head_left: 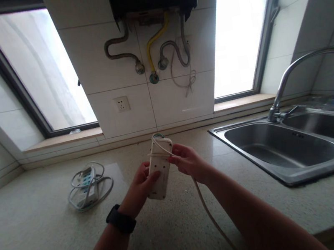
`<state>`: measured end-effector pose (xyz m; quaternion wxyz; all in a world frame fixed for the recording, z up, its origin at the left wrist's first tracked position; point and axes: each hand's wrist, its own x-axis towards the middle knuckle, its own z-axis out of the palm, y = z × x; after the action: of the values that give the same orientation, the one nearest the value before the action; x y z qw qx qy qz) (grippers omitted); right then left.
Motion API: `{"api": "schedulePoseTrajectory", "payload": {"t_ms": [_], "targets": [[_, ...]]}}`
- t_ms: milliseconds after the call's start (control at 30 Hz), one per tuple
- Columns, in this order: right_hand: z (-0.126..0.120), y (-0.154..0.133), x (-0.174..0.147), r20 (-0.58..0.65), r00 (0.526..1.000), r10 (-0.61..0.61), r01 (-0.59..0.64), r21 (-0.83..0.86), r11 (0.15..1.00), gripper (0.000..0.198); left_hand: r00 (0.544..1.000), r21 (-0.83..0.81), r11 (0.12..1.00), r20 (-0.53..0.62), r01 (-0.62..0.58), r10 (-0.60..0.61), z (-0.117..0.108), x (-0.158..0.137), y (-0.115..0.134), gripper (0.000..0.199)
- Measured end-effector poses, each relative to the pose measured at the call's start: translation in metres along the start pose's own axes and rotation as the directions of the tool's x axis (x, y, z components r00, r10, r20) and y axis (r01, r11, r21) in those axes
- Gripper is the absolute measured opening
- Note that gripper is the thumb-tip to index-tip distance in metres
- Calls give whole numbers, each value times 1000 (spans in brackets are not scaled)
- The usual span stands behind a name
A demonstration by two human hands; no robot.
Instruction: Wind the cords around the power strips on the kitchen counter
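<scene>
White flat rectangular plastic power strip [160,181], screw-dotted face toward camera: held up over the speckled pale stone countertop [160,240], mid-view, tilted, top end leaning right. Left hand [144,183] closed around its lower left edge, thumb flat on the face, fingers behind. Right hand [190,162] at the upper right edge, thumb and fingers pinched nearly together on the thin white cord [203,201]; exact fingertip contact too small to tell. Cord crosses the strip's upper end in loops, then hangs below the right hand toward the bottom edge of view.

Pose: left forearm in from lower left, black wristwatch [120,219] on wrist; right forearm in from lower right, bare. Hands close together, strip between.

Counts: two power strips; second one, a white strip with teal-marked sockets [87,180], lies on the counter at left, own cord looped over and around it, well apart from the hands. One steel double-bowl sink [292,176] at right, one curved chrome faucet [281,83]. One white square wall outlet [122,104]. Two windows.
</scene>
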<state>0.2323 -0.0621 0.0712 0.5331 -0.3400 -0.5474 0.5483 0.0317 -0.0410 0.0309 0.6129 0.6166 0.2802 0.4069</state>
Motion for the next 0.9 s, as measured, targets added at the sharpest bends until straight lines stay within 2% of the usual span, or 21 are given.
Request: {"api": "schedulePoseTrajectory", "payload": {"t_ms": [67, 167, 233, 300, 367, 467, 533, 633, 767, 900], "targets": [[1, 4, 2, -49, 999, -8, 4, -74, 997, 43, 983, 221, 968, -113, -120, 147, 6, 2, -5, 57], [7, 11, 5, -97, 995, 10, -23, -135, 991, 46, 922, 575, 789, -146, -216, 358, 18, 5, -17, 92], [12, 14, 6, -133, 991, 12, -32, -151, 988, 48, 872, 710, 672, -175, -211, 458, 25, 6, -23, 109], [18, 15, 6, -185, 983, -5, -25, -159, 987, 50, 840, 732, 663, -251, -161, 481, 30, 7, -24, 100], [22, 14, 6, -217, 976, -1, -36, -168, 985, 54, 847, 670, 726, -289, -154, 446, 32, 6, -20, 75], [21, 9, 3, -183, 980, 78, -119, -229, 966, 62, 901, 453, 858, -224, -241, 371, 30, 1, -10, 52], [15, 3, -1, -150, 982, 118, -158, -293, 943, 68, 932, 279, 925, -183, -257, 314, 28, -3, -4, 52], [5, -6, -5, -109, 985, 135, -166, -355, 920, 72, 965, 93, 977, -167, -191, 204, 28, -7, -1, 50], [-3, -13, -8, -81, 986, 145, -165, -381, 910, 69, 981, -30, 994, -167, -108, 101, 32, -7, -4, 48], [-2, -12, -8, -101, 989, 108, -140, -405, 903, 65, 990, -114, 990, -122, -80, 66, 31, -6, -9, 52]]}}
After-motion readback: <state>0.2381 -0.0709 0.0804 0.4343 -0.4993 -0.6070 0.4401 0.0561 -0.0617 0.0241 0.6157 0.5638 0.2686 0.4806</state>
